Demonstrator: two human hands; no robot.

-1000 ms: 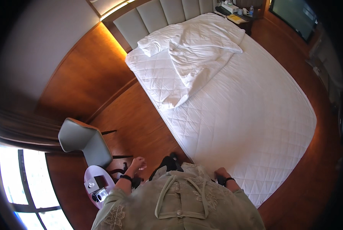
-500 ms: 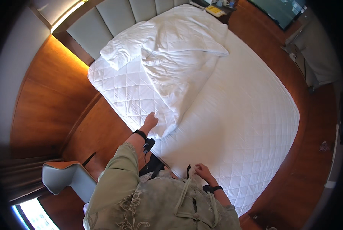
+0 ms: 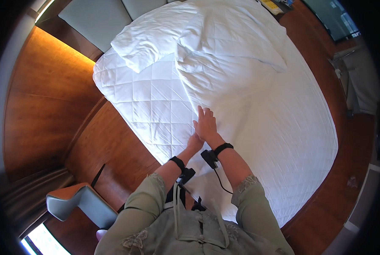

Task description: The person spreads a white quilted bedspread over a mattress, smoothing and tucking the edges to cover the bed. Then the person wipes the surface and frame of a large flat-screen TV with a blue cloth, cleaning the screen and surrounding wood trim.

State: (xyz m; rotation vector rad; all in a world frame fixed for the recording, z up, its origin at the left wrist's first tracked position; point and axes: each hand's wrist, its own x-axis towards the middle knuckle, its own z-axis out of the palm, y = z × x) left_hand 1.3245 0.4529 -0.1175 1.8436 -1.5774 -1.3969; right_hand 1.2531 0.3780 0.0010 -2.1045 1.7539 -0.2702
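I lean over a bed with a white quilted mattress (image 3: 153,106). A crumpled white duvet (image 3: 228,55) lies over its head end, and its lower corner reaches down to my hands. My right hand (image 3: 205,124) lies flat on that corner with its fingers apart. My left hand (image 3: 194,142) sits just below and partly under the right hand, touching the mattress at the duvet's edge; its fingers are hidden. Both wrists wear black bands with small devices. A white pillow (image 3: 149,36) lies near the headboard.
A pale padded headboard (image 3: 98,19) stands at the top left. A grey chair (image 3: 77,204) stands on the wooden floor (image 3: 109,144) at the lower left, by a window. A bedside table (image 3: 277,5) with small items is at the top edge.
I have stepped closer to the bed and leaned over it. My right hand has come up from near my body to join the left hand at the duvet's corner.
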